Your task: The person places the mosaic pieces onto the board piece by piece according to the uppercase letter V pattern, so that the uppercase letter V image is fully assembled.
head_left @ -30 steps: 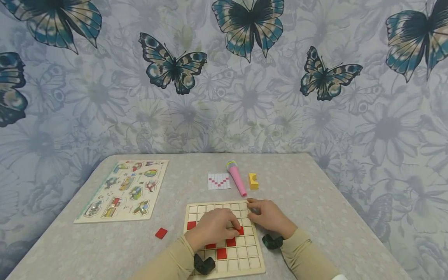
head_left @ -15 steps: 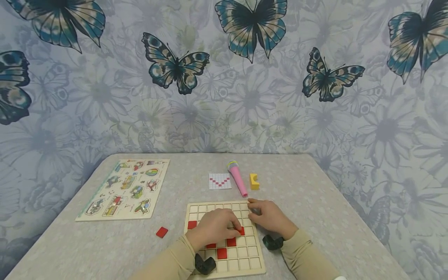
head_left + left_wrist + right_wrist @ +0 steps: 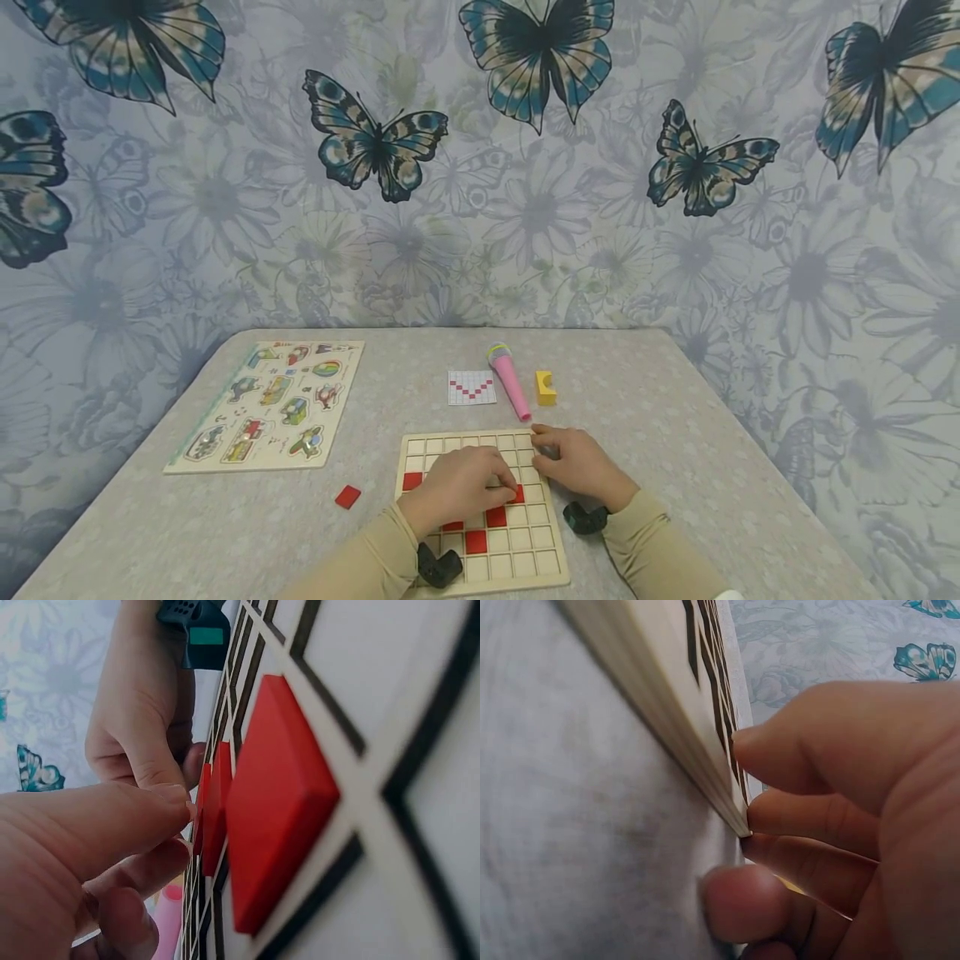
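In the head view a wooden grid board (image 3: 517,567) lies on the table, several red square tiles in its cells. My left hand (image 3: 453,483) reaches over the board, thumb and fingertips pinching a red tile (image 3: 520,494) at a cell right of the middle. The left wrist view shows those fingertips against that tile's edge, partly hiding it, while a nearer red tile (image 3: 274,802) fills the foreground. At the board's far right corner my right hand (image 3: 581,467) grips the edge; in the right wrist view the thumb is above the board (image 3: 660,697) and fingers are at its side.
A loose red tile (image 3: 348,497) lies left of the board. Beyond the board are a pattern card (image 3: 472,388), a pink toy microphone (image 3: 510,383) and a yellow block (image 3: 545,388). A picture puzzle board (image 3: 270,408) lies at the left. Behind the table stands a butterfly-patterned wall.
Both hands keep their places on the board and tile. Only a slight shift of the whole head view shows.
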### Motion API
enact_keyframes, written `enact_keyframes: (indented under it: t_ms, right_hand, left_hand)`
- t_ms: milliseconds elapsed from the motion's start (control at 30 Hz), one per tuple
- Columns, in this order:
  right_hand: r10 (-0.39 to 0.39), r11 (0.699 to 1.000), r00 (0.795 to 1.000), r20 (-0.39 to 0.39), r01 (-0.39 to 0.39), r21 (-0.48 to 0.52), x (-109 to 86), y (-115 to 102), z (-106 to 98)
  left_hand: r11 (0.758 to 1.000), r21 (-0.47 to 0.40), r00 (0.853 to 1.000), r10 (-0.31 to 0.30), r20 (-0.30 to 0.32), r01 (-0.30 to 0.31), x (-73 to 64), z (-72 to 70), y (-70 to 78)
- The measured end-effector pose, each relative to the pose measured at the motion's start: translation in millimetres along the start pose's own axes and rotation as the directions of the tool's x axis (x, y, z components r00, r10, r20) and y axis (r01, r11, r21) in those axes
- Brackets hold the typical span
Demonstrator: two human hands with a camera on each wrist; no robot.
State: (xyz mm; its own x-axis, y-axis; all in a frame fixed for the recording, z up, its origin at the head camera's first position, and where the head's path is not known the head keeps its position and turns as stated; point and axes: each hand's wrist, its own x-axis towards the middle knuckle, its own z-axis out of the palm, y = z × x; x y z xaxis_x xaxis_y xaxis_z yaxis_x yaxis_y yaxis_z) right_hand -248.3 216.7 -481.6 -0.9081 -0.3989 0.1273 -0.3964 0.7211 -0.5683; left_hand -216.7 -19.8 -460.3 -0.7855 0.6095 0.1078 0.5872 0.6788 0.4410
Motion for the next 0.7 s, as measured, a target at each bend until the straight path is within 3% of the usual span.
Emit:
enact_keyframes:
  t_ms: [167, 367, 467, 600, 633, 700]
  right_hand:
    - [0.008, 1.0, 1.0, -0.012, -0.008, 0.012, -1.7, -2, -1]
    - [0.029, 0.999, 0.999, -0.015, -0.028, 0.017, -1.0, -6, 0]
    - [0.03, 0.999, 0.999, -0.011, -0.03, 0.014, 0.3, -8, 1]
    - [0.037, 0.999, 0.999, -0.015, -0.037, 0.009, 0.5, -10, 2]
    - [0.041, 0.999, 0.999, -0.017, -0.041, 0.006, 0.4, -9, 2]
    - [0.047, 0.999, 0.999, -0.02, -0.047, 0.006, 0.0, -9, 2]
  left_hand:
    - [1.0, -0.017, 0.999, -0.012, -0.044, 0.012, -4.7, -10.6, 1.8]
    - [0.995, -0.075, 0.99, -0.08, -0.117, 0.072, -31.8, -53.2, -8.8]
    - [0.982, -0.036, 0.961, -0.19, -0.203, 0.186, -55.4, -75.6, -26.0]
    - [0.934, -0.012, 0.889, -0.345, -0.301, 0.358, -85.8, -90.5, -54.5]
    - [0.925, -0.007, 0.878, -0.363, -0.312, 0.379, -92.1, -91.0, -61.8]
    - [0.92, -0.019, 0.871, -0.378, -0.314, 0.392, -103.2, -89.1, -76.1]
